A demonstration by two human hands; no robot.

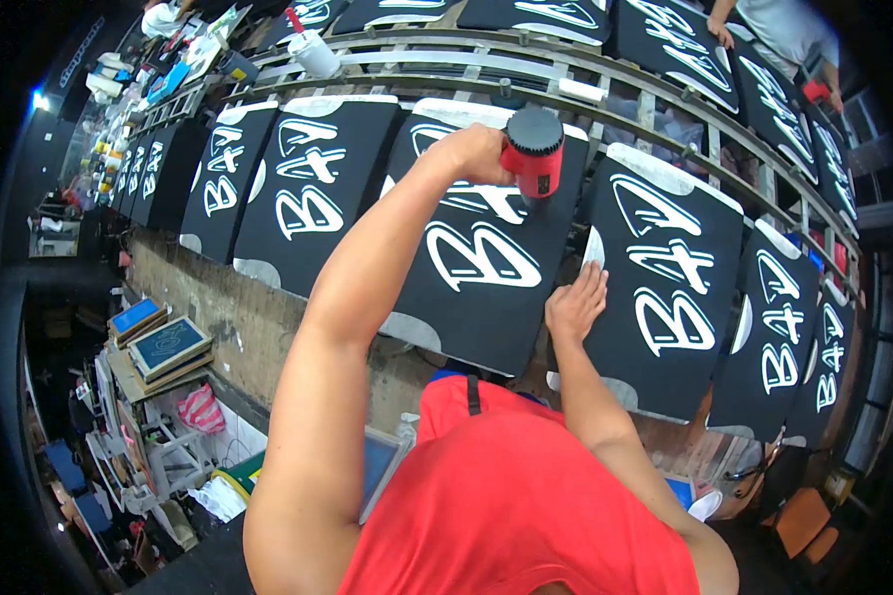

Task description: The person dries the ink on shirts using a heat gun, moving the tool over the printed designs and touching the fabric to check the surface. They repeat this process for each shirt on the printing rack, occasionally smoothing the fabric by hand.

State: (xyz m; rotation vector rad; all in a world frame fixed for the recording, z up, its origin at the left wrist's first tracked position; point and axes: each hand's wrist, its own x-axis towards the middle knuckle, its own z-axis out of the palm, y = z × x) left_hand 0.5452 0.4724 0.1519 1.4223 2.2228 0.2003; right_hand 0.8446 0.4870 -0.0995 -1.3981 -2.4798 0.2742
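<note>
My left hand (474, 155) is closed round a red heat gun (546, 177) with a black ribbed cap. The gun is held over a black fabric panel (422, 270) printed with white brush-style letters, hiding part of the lettering. Flat with fingers stretched, my right hand (576, 301) rests at the left edge of the neighbouring black panel (615, 372), near its pale corner patch. That panel carries the same white letters. Its fingers hold nothing that I can see.
More printed black panels (303, 233) lie in rows on both sides. A wooden rail frame (655, 124) runs behind them, with a white tub (314, 55) on it. Framed screens (169, 347) are stacked at lower left. Another person's hand (720, 32) touches the far row.
</note>
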